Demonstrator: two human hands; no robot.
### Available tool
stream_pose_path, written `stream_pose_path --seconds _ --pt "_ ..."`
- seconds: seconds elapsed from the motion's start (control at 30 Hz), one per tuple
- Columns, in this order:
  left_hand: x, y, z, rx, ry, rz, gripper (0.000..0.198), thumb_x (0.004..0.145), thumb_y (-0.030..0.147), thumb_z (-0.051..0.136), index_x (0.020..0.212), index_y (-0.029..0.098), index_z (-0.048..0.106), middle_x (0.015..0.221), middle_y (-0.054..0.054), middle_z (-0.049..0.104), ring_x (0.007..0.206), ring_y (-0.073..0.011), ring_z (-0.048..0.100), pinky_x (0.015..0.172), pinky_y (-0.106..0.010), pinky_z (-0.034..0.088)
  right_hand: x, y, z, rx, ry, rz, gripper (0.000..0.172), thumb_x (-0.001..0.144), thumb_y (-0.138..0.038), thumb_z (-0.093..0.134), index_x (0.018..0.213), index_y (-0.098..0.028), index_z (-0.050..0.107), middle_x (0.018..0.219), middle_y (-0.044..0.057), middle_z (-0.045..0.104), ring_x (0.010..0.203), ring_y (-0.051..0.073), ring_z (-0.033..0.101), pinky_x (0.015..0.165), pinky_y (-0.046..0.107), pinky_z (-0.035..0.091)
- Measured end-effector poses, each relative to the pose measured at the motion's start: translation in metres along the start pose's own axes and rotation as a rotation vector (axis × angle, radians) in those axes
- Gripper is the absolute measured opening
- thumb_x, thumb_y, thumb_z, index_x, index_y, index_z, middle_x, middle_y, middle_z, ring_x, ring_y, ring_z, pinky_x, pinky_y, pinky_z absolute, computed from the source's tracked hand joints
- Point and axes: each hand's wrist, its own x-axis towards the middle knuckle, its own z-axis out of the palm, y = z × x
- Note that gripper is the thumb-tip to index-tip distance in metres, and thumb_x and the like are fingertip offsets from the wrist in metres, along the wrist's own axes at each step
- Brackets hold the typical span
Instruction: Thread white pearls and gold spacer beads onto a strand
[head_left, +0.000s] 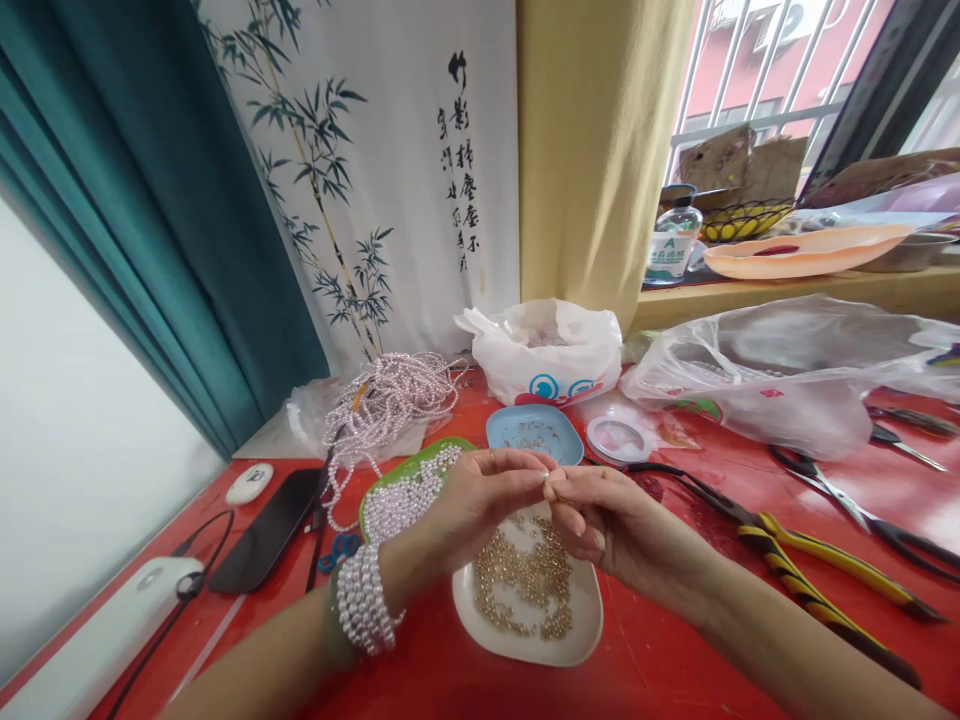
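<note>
Over a white dish [517,652] of small gold beads [525,570], my two hands meet at the fingertips. My left hand [487,495] pinches a tiny white bead [545,476], with strands of pearl-like beads [364,600] wound around its wrist. My right hand [611,510] is closed in a pinch against the same spot; whatever lies between its fingers is too small to make out. Partly behind my left hand is a green dish [457,444] of loose white beads [409,500]. A blue dish [501,425] with small bits stands just beyond the fingertips.
Long bead strings [394,395] are heaped at the back left, near a phone [266,530] and a white power bank [112,640]. Yellow-black pliers [795,570] and scissors [847,500] lie right. Plastic bags [544,350] line the back beside a round clear case [619,440].
</note>
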Motion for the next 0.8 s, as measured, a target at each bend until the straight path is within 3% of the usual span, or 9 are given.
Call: stream_pose_path --seconds 0.27,0.57,0.7,0.8 --pt "0.0015 0.0034 -0.0005 -0.008 0.061 0.019 0.006 0.063 0.017 0.070 0.062 0.014 0.065 0.084 -0.004 0.063 0.074 -0.0125 0.058 0.073 -0.027 0.044 0.0038 0.0047 -0.0021 0.043 0.073 -0.044 0.014 0.070 -0.022 0.070 0.069 -0.013 0.060 0.061 -0.001 0.063 0.049 0.003 0.058 0.050 0.011 0.049" --pt "-0.0004 0.0004 0.0011 0.121 0.090 0.112 0.007 0.064 0.020 0.069 0.066 0.015 0.064 0.066 -0.001 0.063 0.065 -0.0123 0.058 0.068 -0.027 0.044 0.0004 0.0059 0.0073 0.046 0.103 -0.084 0.023 0.066 -0.023 0.074 0.067 -0.014 0.052 0.062 -0.002 0.064 0.049 0.004 0.059 0.050 0.011 0.050" --pt "-0.0010 -0.0005 0.0002 0.132 0.088 0.111 0.005 0.066 0.018 0.067 0.069 0.016 0.063 0.066 -0.001 0.062 0.062 -0.0112 0.057 0.066 -0.026 0.044 0.0011 0.0077 0.0065 -0.084 0.155 -0.101 0.027 0.066 -0.031 0.072 0.067 -0.015 0.050 0.062 -0.002 0.063 0.048 0.004 0.057 0.049 0.013 0.047" --pt "-0.0003 -0.0015 -0.0015 0.137 0.096 0.104 0.006 0.065 0.017 0.067 0.069 0.015 0.063 0.064 0.000 0.061 0.059 -0.0101 0.056 0.062 -0.024 0.043 0.0021 0.0063 0.0038 -0.364 0.237 -0.201 0.027 0.068 -0.037 0.068 0.067 -0.017 0.050 0.061 -0.001 0.061 0.053 0.008 0.057 0.051 0.019 0.046"
